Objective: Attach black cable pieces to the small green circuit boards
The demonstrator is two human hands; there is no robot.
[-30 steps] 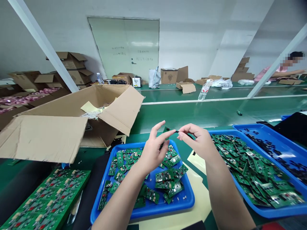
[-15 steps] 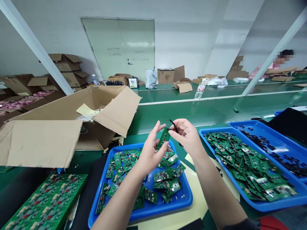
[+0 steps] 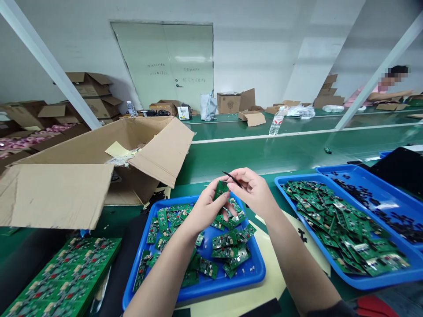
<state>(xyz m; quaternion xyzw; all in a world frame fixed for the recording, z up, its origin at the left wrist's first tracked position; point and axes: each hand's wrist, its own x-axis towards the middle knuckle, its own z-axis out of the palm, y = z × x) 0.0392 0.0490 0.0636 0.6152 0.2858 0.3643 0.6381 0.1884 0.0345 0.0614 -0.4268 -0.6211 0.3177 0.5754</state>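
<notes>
Green work surface (image 3: 211, 154) spans middle of my feed. Left hand (image 3: 209, 204) closed on small green circuit board (image 3: 221, 188), above blue tray (image 3: 228, 288) of loose boards (image 3: 228, 246). Right hand (image 3: 253, 189) pinching slim black pointed tool (image 3: 231, 177) by board's upper end; I can't tell if touching. Right: second blue tray (image 3: 363, 284), heaped boards (image 3: 340, 220). Farther left: open cardboard box (image 3: 56, 193). Beyond: clear plastic bottle (image 3: 276, 121), then pale double door (image 3: 165, 57).

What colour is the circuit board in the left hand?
The circuit board is green, clearest in head view.
</notes>
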